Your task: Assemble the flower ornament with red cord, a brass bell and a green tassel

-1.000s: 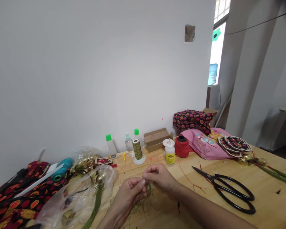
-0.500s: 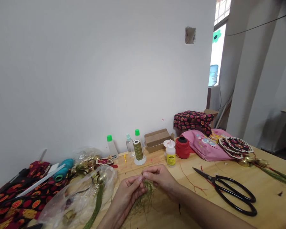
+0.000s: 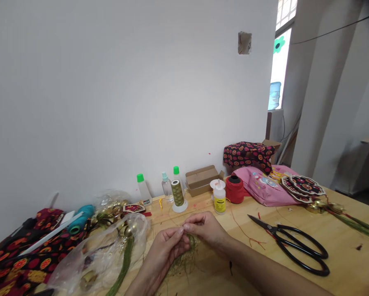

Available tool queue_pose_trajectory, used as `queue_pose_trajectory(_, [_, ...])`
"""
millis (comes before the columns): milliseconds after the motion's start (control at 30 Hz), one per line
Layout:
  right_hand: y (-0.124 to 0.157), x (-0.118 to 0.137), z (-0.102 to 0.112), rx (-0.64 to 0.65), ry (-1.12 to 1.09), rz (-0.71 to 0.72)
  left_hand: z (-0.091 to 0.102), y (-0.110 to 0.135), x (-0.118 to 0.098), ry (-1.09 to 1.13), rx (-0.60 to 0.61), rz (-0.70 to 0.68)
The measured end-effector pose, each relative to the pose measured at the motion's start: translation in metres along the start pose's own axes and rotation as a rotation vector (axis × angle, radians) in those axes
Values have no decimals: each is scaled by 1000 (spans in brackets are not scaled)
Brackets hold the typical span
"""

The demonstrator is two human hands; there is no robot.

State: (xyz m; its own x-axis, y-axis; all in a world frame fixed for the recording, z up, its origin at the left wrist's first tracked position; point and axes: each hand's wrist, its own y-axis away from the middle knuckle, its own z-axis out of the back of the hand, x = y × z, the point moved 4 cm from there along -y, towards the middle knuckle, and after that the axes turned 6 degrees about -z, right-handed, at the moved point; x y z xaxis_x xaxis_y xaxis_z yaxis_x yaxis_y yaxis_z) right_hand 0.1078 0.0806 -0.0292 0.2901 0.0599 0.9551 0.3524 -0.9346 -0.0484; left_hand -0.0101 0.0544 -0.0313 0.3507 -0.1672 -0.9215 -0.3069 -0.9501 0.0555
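Note:
My left hand [image 3: 164,248] and my right hand [image 3: 207,231] meet over the table, thumbs and fingertips pinched together almost touching. Between and below them hangs a loose, tangled bunch of thin green thread [image 3: 186,260]; both hands appear to grip its strands at the top. The exact spot they pinch is too small to make out. Beyond my hands stands a cone of olive-green thread [image 3: 177,193] on a white base. A glue bottle with a yellow label [image 3: 219,203] is behind my right hand.
Black-handled scissors [image 3: 295,244] lie open on the right. Further back are a red thread cone [image 3: 234,191], a cardboard box [image 3: 203,181] and a pink bag [image 3: 261,187]. To the left, a plastic bag [image 3: 76,255] with brass bells lies beside patterned fabric [image 3: 14,269] and a teal spool [image 3: 81,220].
The whole view has shifted very slightly. My hands keep the same pinch on the green thread, with hardly any visible movement.

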Motion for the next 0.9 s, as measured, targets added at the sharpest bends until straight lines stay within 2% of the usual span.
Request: queue_pose_trajectory(900, [1,2,1,-4,26,42,-3,0,0,-16,-12,3])
